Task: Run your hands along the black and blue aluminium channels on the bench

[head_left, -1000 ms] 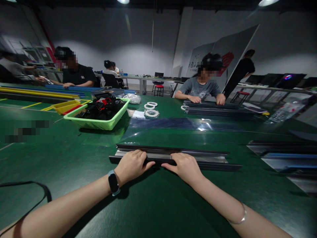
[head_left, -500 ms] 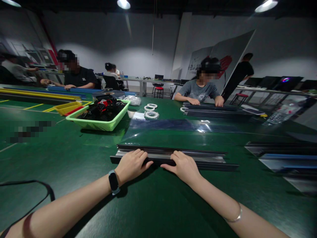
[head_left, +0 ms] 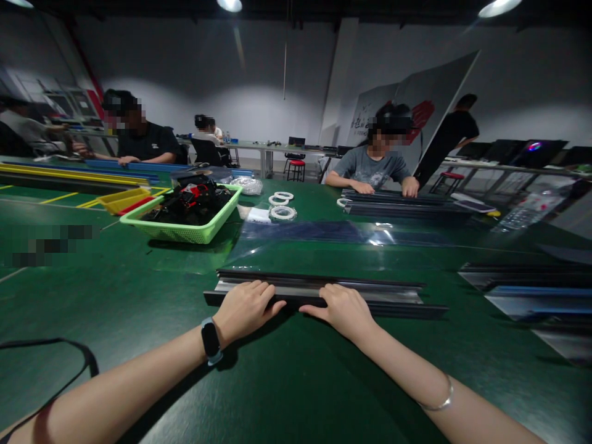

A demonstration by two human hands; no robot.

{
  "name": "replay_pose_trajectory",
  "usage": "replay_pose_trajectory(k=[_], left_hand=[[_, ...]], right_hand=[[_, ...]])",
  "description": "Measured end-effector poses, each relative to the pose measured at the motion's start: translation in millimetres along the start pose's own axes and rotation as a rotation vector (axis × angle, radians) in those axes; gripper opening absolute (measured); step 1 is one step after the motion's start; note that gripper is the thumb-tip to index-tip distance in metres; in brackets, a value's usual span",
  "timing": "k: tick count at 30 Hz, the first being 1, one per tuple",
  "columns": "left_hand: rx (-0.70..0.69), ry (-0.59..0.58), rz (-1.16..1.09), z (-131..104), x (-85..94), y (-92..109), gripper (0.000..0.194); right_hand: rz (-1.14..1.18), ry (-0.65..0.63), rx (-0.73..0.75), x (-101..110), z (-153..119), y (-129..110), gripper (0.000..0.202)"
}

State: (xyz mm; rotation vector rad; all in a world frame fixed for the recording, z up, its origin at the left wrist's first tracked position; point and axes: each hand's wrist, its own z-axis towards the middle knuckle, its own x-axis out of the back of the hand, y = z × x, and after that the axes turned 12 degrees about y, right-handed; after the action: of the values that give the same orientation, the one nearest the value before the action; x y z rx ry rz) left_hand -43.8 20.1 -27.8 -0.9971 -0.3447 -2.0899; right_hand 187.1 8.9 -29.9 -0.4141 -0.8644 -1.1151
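Note:
A long black profile with a silvery inner channel lies crosswise on the green table. My left hand grips its near edge left of the middle, fingers curled over the top and thumb along the near side. On the right half, my right hand holds the same edge in a like way, its thumb pointing toward the left one. A short stretch of the profile shows between the two thumbs. The fingertips are hidden inside the channel. Just beyond it lies a clear plastic sheet.
A green basket of black and red parts stands at the left. White tape rolls lie behind the sheet. More profiles rest at the right. Across the table a co-worker handles dark profiles; another person sits far left.
The view has shifted very slightly. Both hands keep their hold on the profile, which stays in the same place.

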Motion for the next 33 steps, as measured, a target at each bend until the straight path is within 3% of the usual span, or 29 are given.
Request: replay_pose_trajectory(k=[9, 16, 24, 33], left_hand=[[0.003, -0.028, 0.034, 1, 0.0, 0, 0.033], [0.057, 0.038, 0.083, -3, 0.0, -3, 0.041], [-0.076, -0.018, 0.045, 1, 3.2, 1, 0.031], [-0.067, -0.041, 0.041, 1, 0.6, 0, 0.03]], right_hand=[[0.003, -0.006, -0.006, 4, -1, 0, 0.053], [-0.045, 0.015, 0.007, 12, 1, 5, 0.054], [-0.017, -0.081, -0.046, 8, 1, 3, 0.057], [-0.028, -0.076, -0.021, 6, 1, 4, 0.058]])
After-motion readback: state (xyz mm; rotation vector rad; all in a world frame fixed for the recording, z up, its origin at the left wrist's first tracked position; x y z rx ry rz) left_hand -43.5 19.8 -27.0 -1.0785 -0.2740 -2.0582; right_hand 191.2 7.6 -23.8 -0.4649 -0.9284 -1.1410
